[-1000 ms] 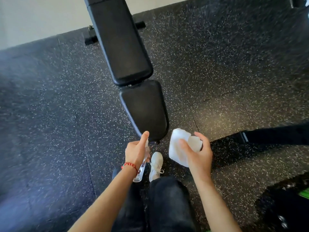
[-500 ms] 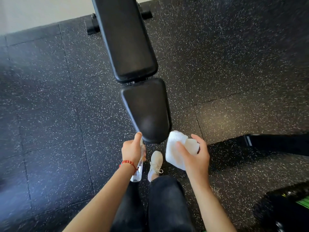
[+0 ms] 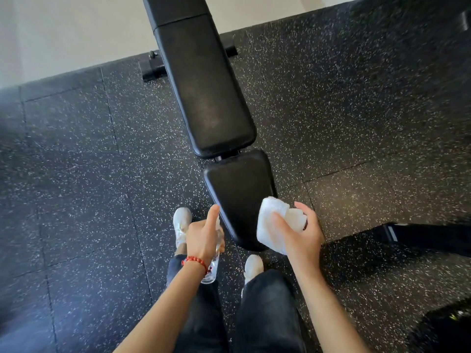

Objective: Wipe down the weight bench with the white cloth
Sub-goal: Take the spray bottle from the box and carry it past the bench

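Note:
A black padded weight bench (image 3: 204,93) runs from the top middle toward me, with its short seat pad (image 3: 238,189) nearest. My right hand (image 3: 299,233) grips a folded white cloth (image 3: 271,222) over the seat pad's near right corner. My left hand (image 3: 202,236) holds a clear spray bottle (image 3: 212,270) just left of the seat pad, index finger stretched along its top. Most of the bottle is hidden behind my hand and wrist.
Speckled black rubber flooring (image 3: 356,110) surrounds the bench, and a pale wall (image 3: 63,34) stands behind it. The bench's rear foot bar (image 3: 153,70) lies by the wall. A black strap or bar (image 3: 420,238) lies on the floor at right. My white shoes (image 3: 181,222) stand before the bench.
I have stepped closer to the bench, so it fills more of the view. My right hand and the cloth now overlap the seat pad's corner. Both grips are unchanged.

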Action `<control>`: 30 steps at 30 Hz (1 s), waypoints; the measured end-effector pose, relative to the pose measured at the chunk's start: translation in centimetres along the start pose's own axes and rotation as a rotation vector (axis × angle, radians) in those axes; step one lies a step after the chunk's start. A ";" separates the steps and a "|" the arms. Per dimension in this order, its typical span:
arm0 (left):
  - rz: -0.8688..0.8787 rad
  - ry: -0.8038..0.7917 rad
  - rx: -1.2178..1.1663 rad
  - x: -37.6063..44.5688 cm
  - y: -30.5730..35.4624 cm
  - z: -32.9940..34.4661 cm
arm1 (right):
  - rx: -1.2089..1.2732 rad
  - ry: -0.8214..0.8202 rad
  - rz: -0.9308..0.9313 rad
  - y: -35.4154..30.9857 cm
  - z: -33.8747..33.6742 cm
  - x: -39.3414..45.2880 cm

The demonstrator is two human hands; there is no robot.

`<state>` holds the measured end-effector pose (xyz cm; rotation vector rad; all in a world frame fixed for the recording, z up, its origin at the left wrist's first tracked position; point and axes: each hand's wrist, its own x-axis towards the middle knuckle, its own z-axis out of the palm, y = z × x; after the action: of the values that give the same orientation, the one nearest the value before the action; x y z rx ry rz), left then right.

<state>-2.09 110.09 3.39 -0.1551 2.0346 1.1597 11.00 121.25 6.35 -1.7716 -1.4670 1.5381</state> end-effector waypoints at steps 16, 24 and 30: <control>0.160 -0.131 0.149 18.5 13.5 -9.3 | 0.167 0.243 0.039 -8.7 18.4 3.1; 0.104 -0.098 0.183 22.5 17.8 -8.3 | 0.185 0.225 0.037 -12.5 20.6 7.9; 0.080 -0.017 0.184 25.3 21.6 -6.8 | 0.177 0.161 0.038 -15.3 21.9 12.3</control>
<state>-33.15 123.72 2.96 0.0276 2.1369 1.0113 -16.93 130.34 5.23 -1.7817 -1.1901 1.4571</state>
